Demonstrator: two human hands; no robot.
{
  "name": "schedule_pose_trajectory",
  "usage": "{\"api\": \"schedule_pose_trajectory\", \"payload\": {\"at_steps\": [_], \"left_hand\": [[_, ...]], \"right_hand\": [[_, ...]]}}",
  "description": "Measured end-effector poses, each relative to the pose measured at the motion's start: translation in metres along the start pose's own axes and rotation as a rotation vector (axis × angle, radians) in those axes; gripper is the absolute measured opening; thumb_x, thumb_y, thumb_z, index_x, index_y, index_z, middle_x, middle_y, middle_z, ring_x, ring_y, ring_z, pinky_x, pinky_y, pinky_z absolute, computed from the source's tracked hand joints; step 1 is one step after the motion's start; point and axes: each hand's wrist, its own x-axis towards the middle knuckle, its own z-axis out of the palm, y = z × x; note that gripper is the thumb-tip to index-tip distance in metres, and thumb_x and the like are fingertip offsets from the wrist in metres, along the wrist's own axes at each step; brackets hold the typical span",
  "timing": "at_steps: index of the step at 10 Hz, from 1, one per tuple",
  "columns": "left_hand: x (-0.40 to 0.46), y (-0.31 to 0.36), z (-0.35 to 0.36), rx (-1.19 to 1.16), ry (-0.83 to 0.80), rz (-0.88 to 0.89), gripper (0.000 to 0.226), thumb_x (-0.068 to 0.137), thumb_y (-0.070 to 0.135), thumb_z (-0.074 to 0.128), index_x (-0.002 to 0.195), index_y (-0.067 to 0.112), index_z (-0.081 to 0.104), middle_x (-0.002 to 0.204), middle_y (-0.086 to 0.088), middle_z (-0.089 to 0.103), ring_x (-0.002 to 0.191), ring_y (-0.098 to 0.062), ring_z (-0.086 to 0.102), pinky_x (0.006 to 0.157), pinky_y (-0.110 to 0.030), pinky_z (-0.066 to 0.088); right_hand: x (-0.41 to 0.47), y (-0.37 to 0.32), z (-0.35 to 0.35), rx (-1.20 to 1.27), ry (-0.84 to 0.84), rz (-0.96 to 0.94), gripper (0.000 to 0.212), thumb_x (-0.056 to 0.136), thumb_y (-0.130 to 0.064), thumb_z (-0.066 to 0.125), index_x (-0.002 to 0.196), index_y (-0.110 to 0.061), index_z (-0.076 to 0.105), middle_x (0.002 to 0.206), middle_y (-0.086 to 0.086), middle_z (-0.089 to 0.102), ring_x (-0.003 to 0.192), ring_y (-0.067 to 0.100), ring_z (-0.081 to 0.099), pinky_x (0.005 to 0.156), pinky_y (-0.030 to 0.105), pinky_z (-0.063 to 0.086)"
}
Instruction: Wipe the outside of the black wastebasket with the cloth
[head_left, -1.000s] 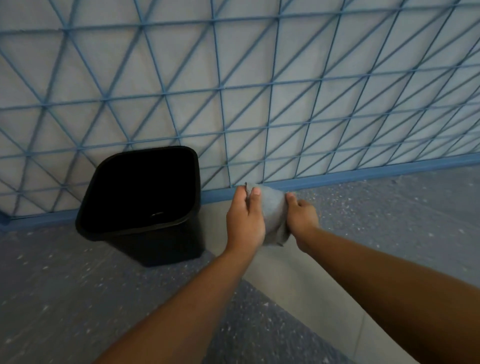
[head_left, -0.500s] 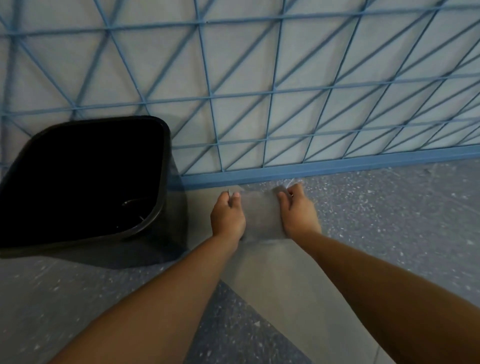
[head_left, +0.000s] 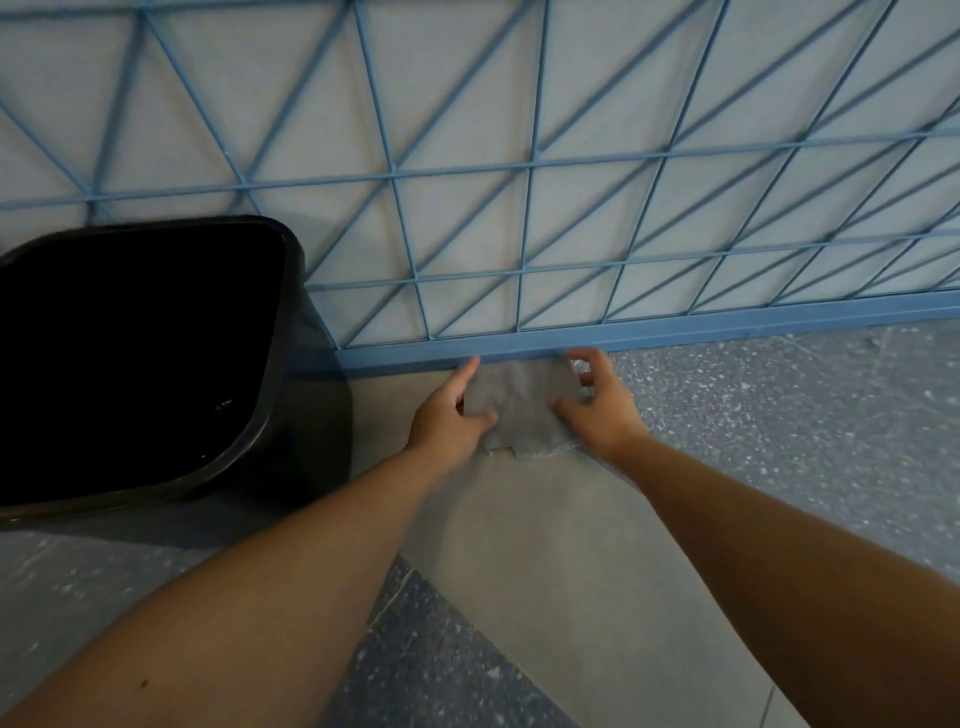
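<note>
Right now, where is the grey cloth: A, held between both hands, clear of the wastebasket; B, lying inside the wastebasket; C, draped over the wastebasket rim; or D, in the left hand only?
A: the left hand and right hand both hold the cloth, apart from the black wastebasket at left.

Dim, even light, soft motion blur, wide-angle bending at edges (wastebasket (head_left: 140, 364) interior black)

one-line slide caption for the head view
Both hands, left and right, spread a grey cloth beside the black wastebasket.
</note>
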Motion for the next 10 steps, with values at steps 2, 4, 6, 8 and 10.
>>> {"api": "schedule_pose_trajectory", "payload": {"at_steps": [2,4,6,8,10], "left_hand": [[-0.001,0.004,0.005,0.366,-0.015,0.039,0.067,0.098,0.009,0.067,0.159,0.011,0.039,0.157,-0.012,0.037,0.142,-0.029,0.046,0.114,-0.025,0.034],[0.003,0.011,0.009,0.396,-0.022,-0.079,0.072,0.098,0.010,0.068,0.161,0.011,0.033,0.161,-0.012,0.026,0.143,-0.033,0.045,0.114,-0.027,0.037],[0.004,0.015,0.005,0.438,0.020,-0.181,0.076,0.094,0.019,0.075,0.158,0.028,0.035,0.155,-0.010,0.025,0.142,-0.033,0.036,0.120,-0.035,0.036],[-0.015,0.033,-0.004,0.612,0.001,-0.056,0.063,0.098,0.041,0.066,0.154,0.024,0.045,0.161,-0.009,0.029,0.146,-0.034,0.031,0.119,-0.043,0.039],[-0.054,0.076,-0.029,0.535,0.003,0.163,0.052,0.098,0.028,0.064,0.147,0.011,0.056,0.150,-0.014,0.057,0.138,-0.032,0.054,0.113,-0.038,0.045]], "right_hand": [[-0.004,0.005,-0.006,-0.236,-0.113,-0.043,0.057,0.077,-0.014,0.072,0.132,-0.016,0.055,0.127,0.008,0.046,0.112,0.025,0.052,0.097,0.025,0.038],[-0.008,-0.003,-0.001,-0.587,-0.128,-0.031,0.060,0.081,-0.024,0.067,0.138,-0.027,0.047,0.132,0.005,0.035,0.116,0.028,0.046,0.099,0.038,0.042],[-0.017,-0.022,0.003,-0.893,-0.111,-0.029,0.055,0.083,-0.031,0.066,0.134,-0.034,0.046,0.144,0.008,0.022,0.130,0.032,0.027,0.088,0.048,0.048],[-0.033,-0.045,-0.009,-0.739,-0.062,-0.083,0.042,0.086,-0.024,0.056,0.128,-0.030,0.056,0.139,0.006,0.038,0.128,0.029,0.034,0.097,0.047,0.045],[-0.054,-0.085,-0.038,-0.525,-0.045,-0.182,0.038,0.084,-0.030,0.062,0.122,-0.021,0.062,0.123,0.008,0.058,0.113,0.029,0.054,0.095,0.036,0.044]]}}
